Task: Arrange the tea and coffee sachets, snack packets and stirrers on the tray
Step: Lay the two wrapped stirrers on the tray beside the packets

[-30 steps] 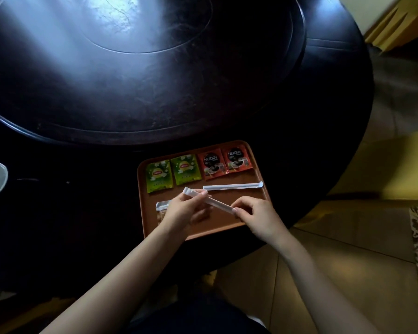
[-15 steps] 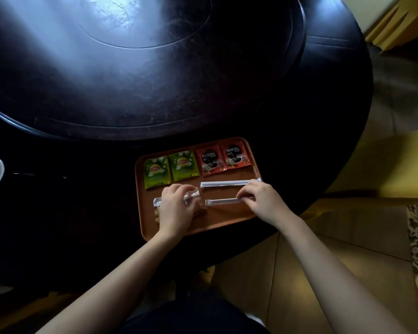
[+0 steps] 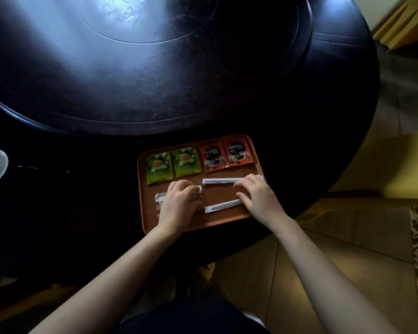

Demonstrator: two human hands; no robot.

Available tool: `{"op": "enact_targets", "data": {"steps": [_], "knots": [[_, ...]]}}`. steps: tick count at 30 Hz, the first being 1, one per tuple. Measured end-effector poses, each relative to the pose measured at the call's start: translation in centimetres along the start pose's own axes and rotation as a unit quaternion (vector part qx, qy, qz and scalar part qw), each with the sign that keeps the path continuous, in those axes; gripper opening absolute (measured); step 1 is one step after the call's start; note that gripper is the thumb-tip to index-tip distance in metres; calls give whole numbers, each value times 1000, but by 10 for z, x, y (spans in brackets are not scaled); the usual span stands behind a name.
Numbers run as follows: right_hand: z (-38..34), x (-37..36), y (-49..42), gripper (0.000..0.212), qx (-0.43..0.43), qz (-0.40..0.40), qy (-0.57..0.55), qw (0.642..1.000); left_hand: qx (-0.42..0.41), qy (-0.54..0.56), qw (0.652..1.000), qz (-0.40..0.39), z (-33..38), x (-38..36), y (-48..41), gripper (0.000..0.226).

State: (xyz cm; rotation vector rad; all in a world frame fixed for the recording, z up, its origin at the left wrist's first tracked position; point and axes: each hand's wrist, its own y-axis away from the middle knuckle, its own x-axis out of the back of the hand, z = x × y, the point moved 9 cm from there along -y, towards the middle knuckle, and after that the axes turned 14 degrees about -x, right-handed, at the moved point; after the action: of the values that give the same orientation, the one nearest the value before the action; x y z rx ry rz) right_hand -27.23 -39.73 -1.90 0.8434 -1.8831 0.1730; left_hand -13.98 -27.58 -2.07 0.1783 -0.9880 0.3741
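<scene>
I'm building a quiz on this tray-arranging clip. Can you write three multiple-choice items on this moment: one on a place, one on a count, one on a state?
1. Where do the two green tea sachets lie on the orange-brown rectangular tray?
A. far left of the back row
B. near right corner
C. off the tray

2. How many red coffee sachets are on the tray?
A. one
B. two
C. four

3. What is the left hand doing?
A. lifting a stirrer in the air
B. resting off the tray
C. lying flat on the snack packets

Key: 1 A, the green tea sachets sit left of the red ones along the far edge of the tray. 2 B, two red coffee sachets lie side by side. 3 C, the left hand covers the clear snack packets, palm down.
</scene>
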Motion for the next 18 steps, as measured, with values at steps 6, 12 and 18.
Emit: {"op": "enact_targets", "data": {"steps": [6, 12, 18], "knots": [[-14, -3, -19, 20, 5, 45, 11, 999, -3, -8, 1000, -2, 2, 1, 1, 35], [-17, -8, -24, 11, 13, 55, -21, 998, -3, -5, 1000, 0, 2, 1, 1, 34], [-18, -3, -18, 12, 36, 68, -29, 997, -4, -7, 1000, 5, -2, 1, 2, 35]]}}
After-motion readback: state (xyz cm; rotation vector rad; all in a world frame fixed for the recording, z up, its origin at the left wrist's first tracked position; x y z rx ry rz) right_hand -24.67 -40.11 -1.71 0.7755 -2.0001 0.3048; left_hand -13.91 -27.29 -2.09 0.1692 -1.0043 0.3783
